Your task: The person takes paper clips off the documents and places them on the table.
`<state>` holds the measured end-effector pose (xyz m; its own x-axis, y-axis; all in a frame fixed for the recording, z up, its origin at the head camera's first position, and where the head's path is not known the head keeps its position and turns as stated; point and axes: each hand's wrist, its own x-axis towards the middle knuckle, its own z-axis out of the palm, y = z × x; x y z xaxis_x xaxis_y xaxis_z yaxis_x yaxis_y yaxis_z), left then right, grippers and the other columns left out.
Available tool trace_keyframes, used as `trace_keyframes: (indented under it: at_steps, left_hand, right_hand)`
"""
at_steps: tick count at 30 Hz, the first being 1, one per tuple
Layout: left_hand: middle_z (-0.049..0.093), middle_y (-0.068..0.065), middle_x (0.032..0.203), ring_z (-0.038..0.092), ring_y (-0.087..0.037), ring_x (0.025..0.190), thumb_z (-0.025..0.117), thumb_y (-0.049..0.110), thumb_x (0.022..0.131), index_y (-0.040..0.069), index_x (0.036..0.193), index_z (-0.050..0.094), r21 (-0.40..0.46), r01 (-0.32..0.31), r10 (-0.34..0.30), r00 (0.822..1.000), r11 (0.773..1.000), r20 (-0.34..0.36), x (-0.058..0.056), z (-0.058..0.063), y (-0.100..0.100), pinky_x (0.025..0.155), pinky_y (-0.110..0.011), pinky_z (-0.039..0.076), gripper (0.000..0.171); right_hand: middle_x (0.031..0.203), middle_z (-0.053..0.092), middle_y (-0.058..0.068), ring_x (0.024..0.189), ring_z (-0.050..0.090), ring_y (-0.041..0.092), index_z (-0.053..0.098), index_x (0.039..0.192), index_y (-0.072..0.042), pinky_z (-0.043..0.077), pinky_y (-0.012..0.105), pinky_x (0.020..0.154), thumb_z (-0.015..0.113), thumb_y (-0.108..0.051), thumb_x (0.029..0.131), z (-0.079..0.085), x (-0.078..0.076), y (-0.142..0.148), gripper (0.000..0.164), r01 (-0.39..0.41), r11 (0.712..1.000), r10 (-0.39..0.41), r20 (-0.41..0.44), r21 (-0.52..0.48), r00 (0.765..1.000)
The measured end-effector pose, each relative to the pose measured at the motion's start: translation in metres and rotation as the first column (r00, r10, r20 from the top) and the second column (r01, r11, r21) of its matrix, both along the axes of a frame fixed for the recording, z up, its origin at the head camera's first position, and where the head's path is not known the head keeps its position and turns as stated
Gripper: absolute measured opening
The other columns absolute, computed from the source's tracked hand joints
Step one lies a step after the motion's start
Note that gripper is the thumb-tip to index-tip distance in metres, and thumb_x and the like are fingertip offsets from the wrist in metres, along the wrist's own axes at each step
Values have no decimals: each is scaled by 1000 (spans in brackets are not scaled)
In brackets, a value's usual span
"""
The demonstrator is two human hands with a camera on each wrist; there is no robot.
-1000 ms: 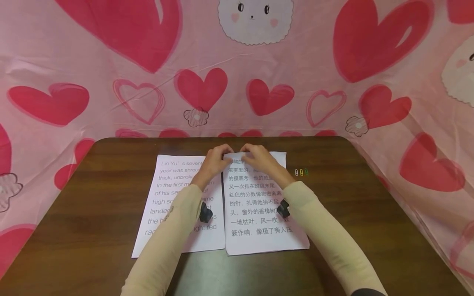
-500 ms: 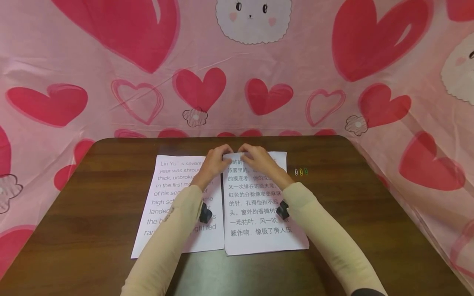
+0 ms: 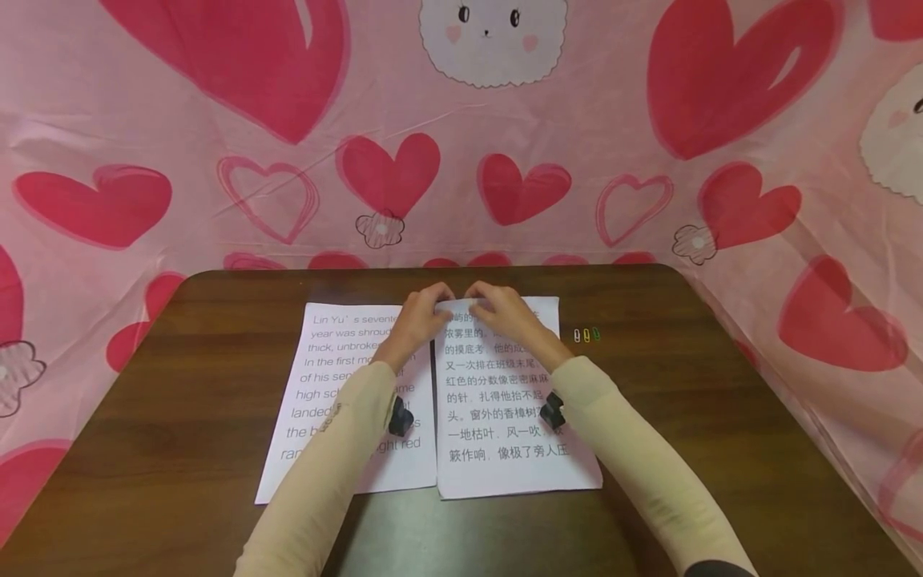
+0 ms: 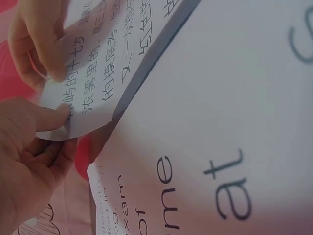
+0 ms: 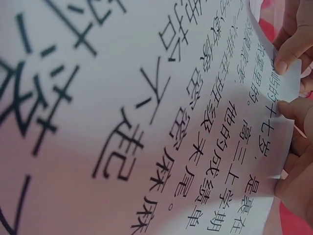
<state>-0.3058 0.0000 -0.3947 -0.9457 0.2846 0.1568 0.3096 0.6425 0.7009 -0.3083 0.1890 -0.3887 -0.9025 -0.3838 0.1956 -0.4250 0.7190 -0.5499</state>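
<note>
Two paper sheets lie side by side on the table. The right one, a sheet of Chinese print (image 3: 497, 401), has its far edge slightly raised between both hands. My left hand (image 3: 421, 314) pinches its far left corner, thumb on top and fingers beneath, as the left wrist view shows. Close beside it, my right hand (image 3: 508, 311) pinches the same far edge, thumb on the printed face. In the right wrist view the sheet (image 5: 195, 117) slopes up to both hands. The left sheet, in English print (image 3: 317, 361), lies partly under my left forearm.
Three paper clips (image 3: 586, 336), white, yellow and green, lie in a row right of the sheets. The dark wooden table (image 3: 180, 385) has rounded far corners. A pink cloth with hearts (image 3: 389, 172) hangs behind it and along the sides.
Both hands keep their hold on the far edge of the Chinese sheet, almost unmoved. The view has shifted very slightly.
</note>
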Motion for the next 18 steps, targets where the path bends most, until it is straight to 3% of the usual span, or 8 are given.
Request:
trace_keyframes:
  at_steps: [11, 15, 18]
  left_hand:
    - [71, -12, 116, 63, -28, 104, 65, 7, 94, 9, 109, 65, -6, -3, 3, 1000, 1000, 29, 0, -1, 1, 101, -43, 50, 15]
    - [71, -12, 118, 63, -28, 105, 66, 7, 94, 9, 110, 65, -4, 0, 0, 999, 1000, 33, -1, 0, 1, 102, -43, 50, 16]
    - [71, -12, 119, 63, -28, 106, 66, 7, 94, 9, 109, 66, -2, -4, 4, 999, 1000, 33, -1, 0, 2, 103, -43, 50, 16]
  right_hand:
    - [117, 72, 12, 112, 68, 27, 64, 117, -8, 51, 42, 104, 59, -12, 100, -2, -3, -1, 19, 22, 994, -18, 35, -105, 999]
    - [113, 72, 11, 108, 68, 25, 64, 116, -8, 51, 40, 103, 59, -12, 99, -3, -2, -1, 18, 54, 987, -49, 36, -148, 998]
    - [105, 72, 11, 99, 68, 24, 65, 115, -8, 53, 36, 95, 61, -12, 99, -2, -3, 0, 17, 89, 976, -85, 29, -197, 996]
